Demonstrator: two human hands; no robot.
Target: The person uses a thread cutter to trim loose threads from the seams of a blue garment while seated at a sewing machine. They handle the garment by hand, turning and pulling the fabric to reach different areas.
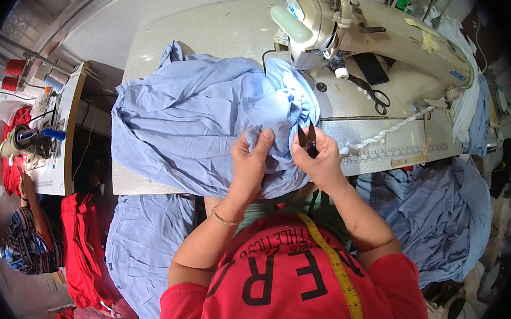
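Note:
A light blue garment [181,111] lies bunched across the sewing table, its right part gathered near the sewing machine [391,35]. My left hand [250,156] pinches a fold of it at the near edge, thumb on top. Close by on the right, my right hand [321,164] is closed around small black thread snips [308,141]. Their two pointed blades stand apart and face away from me, over the cloth. Whether the right fingers also touch the garment is hard to make out.
Black-handled scissors [377,100] and a dark phone [370,68] lie under the machine arm. A twisted white cord [389,134] runs beside a ruler strip [390,163]. Blue cloth heaps [431,215] hang at right. Far left, another person [31,232] sits beside a second machine table [64,144].

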